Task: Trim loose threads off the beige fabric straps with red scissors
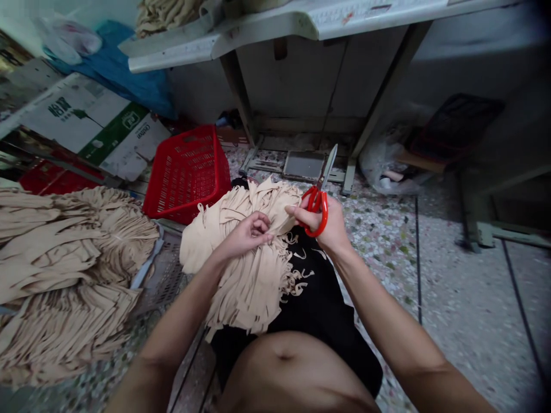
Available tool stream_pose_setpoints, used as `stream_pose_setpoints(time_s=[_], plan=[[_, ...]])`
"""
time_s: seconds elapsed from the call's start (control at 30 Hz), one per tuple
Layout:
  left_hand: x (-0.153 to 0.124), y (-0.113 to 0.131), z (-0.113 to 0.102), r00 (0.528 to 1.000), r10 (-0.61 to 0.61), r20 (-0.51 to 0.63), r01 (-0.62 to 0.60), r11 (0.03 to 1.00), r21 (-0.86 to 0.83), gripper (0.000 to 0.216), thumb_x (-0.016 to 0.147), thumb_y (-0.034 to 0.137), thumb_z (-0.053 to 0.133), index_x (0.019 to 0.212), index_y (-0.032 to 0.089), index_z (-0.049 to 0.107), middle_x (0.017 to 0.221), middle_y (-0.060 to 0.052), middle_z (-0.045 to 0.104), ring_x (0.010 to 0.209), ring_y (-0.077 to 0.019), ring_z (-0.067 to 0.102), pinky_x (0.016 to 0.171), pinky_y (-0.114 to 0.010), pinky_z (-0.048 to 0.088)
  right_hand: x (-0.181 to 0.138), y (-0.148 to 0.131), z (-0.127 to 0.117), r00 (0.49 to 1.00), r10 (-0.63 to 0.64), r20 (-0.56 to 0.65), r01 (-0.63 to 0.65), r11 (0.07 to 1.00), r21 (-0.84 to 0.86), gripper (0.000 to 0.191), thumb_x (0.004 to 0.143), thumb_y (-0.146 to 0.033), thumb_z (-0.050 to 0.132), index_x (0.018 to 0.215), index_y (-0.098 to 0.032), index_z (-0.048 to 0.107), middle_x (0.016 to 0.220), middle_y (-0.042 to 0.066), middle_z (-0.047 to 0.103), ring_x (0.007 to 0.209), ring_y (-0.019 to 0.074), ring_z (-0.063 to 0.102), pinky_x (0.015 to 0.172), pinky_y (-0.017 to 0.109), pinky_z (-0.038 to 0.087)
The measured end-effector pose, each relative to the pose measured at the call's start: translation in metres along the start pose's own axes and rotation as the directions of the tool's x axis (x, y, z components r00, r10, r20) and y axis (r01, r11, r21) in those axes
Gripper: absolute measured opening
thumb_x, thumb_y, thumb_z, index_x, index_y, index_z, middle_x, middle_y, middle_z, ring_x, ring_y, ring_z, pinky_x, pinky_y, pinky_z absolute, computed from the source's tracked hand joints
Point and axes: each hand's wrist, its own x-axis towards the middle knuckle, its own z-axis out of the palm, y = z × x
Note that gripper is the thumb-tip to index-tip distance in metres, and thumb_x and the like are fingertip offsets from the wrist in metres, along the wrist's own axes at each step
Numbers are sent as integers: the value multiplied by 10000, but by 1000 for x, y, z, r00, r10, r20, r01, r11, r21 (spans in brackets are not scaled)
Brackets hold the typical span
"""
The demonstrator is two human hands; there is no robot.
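Observation:
A bundle of beige fabric strips [241, 269] lies across my lap on black shorts [310, 310], its cut fringe hanging loose. My left hand [252, 234] pinches the strips near the bundle's middle. My right hand [321, 225] grips a pair of red-handled scissors [317, 202], their closed steel blades pointing up and away from me. The scissors sit just right of the bundle's upper edge, with the blades clear of the fabric. A much larger pile of similar beige strips [64, 275] lies to my left.
That pile rests on a grey plastic crate [163, 275]. Beyond it stand a red plastic basket [187, 175] and flattened cardboard [86, 120]. A work table with metal legs [279, 40] stands ahead over a speckled terrazzo floor [379, 252]. A plastic bag [383, 166] lies to the right.

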Motion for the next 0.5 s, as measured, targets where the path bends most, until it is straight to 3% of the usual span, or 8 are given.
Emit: stream_pose_setpoints(time_s=[0.1,0.23,0.37,0.5], plan=[[2,10,9,997,-25,73,30,997,-76,431,820,381,814,1123,136,631,851,-8,624,771,-123,601,719,-239,478,-11,-4,-9,997,73,14,-73,996,-47,453,693,-536,880,753,-220,561,630,-1,661,550,174,648,525,273,510],[4,29,28,983,-16,181,43,988,-148,330,807,390,821,915,95,722,875,-59,670,775,-135,611,703,-245,494,-36,2,-21,986,163,26,-159,981,-107,469,689,-562,881,735,-219,564,623,18,681,548,192,648,541,296,522],[3,36,38,992,-56,110,75,982,-176,346,774,397,846,891,95,725,834,-44,644,689,-104,569,615,-217,453,-71,18,-39,979,200,50,-192,971,-140,440,802,-590,794,707,-216,585,598,33,683,551,189,635,568,293,502],[-2,35,37,998,-67,11,68,982,-175,321,753,378,869,833,105,719,883,-42,631,742,-104,566,650,-212,448,-113,33,-56,929,294,224,-258,950,-174,507,915,-679,618,713,-217,565,582,24,639,534,177,586,547,285,455]])
